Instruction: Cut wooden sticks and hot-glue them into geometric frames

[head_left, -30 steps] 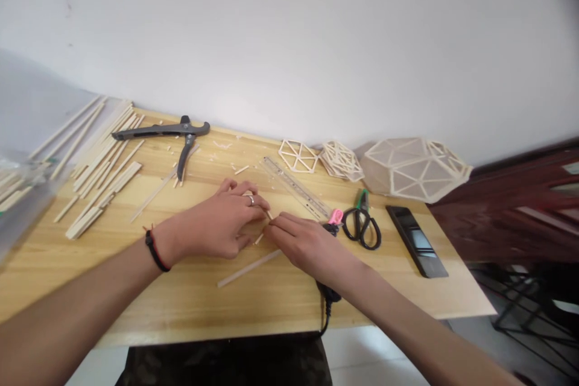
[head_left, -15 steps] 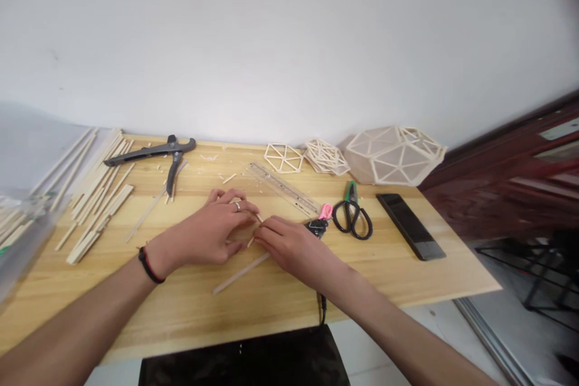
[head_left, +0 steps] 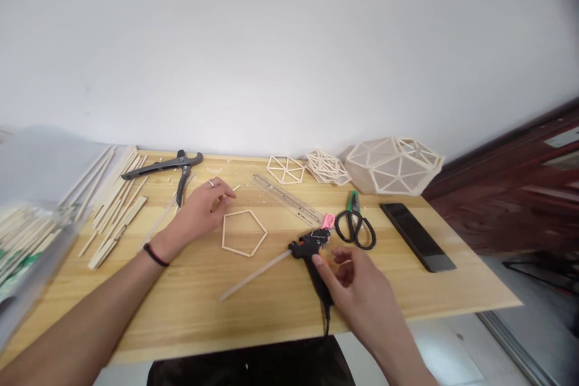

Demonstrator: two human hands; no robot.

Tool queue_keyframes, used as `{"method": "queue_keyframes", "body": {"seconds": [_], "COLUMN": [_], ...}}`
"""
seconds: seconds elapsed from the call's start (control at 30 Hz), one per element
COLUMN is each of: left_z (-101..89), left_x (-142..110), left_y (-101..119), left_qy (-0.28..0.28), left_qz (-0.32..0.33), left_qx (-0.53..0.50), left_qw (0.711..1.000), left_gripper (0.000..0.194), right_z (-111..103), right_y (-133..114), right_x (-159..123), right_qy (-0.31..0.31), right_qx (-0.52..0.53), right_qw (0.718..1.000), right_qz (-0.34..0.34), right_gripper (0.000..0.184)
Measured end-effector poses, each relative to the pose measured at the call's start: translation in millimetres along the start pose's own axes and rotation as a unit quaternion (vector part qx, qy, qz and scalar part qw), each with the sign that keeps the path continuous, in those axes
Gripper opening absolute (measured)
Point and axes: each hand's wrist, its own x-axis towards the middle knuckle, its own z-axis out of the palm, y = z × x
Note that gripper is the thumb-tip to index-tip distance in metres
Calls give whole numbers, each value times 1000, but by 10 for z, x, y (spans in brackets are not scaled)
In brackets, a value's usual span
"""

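Observation:
A five-sided frame of thin wooden sticks (head_left: 245,253) lies flat on the wooden table. Beside its upper left corner is my left hand (head_left: 201,208), fingers loosely bent and apart, with nothing seen in them. A black hot glue gun (head_left: 310,245) lies to the right of the frame, a long glue stick (head_left: 256,275) sticking out of its back and its cord running to the front edge. My right hand (head_left: 362,283) is at the gun's handle, thumb by the grip and fingers curled but apart from it, not wrapped round it.
Behind lie a clear ruler (head_left: 287,199), a hexagonal stick frame (head_left: 286,169), stacked frames (head_left: 326,167) and a covered polyhedron (head_left: 393,166). Scissors (head_left: 355,230) and a phone (head_left: 417,236) are at right. Loose sticks (head_left: 118,217) and a black cutter (head_left: 165,166) are at left.
Both hands have drawn apart from the stick frame, uncovering it. My right hand has moved right and down to the glue gun; my left has shifted slightly up and left.

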Motion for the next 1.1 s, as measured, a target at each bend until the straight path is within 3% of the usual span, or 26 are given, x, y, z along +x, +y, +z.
{"method": "queue_keyframes", "body": {"seconds": [0.3, 0.4, 0.6, 0.8, 0.97, 1.1], "left_z": [195, 258, 281, 228, 89, 21], "left_x": [-2, 1, -10, -56, -105, -110], "left_y": [152, 168, 166, 211, 209, 181], "left_qy": [-79, -101, -111, -120, -157, -185], "left_qz": [42, 69, 66, 61, 80, 72], "left_qx": [28, 54, 81, 74, 41, 7], "left_qw": [996, 991, 988, 988, 983, 980], "left_gripper": [26, 26, 26, 27, 36, 41], "right_z": [174, 146, 73, -34, -88, -113], "right_y": [-36, -6, 55, -89, -158, -80], "right_x": [10, -12, -139, -81, 59, 318], "right_qy": [-5, -17, -51, -58, -154, -213], "right_qx": [-17, 10, 71, 156, 250, 217], "right_qw": [995, 997, 996, 986, 955, 953], "right_qz": [-96, -74, -18, -7, 26, -14], "right_gripper": [22, 20, 35, 28, 38, 39]}}
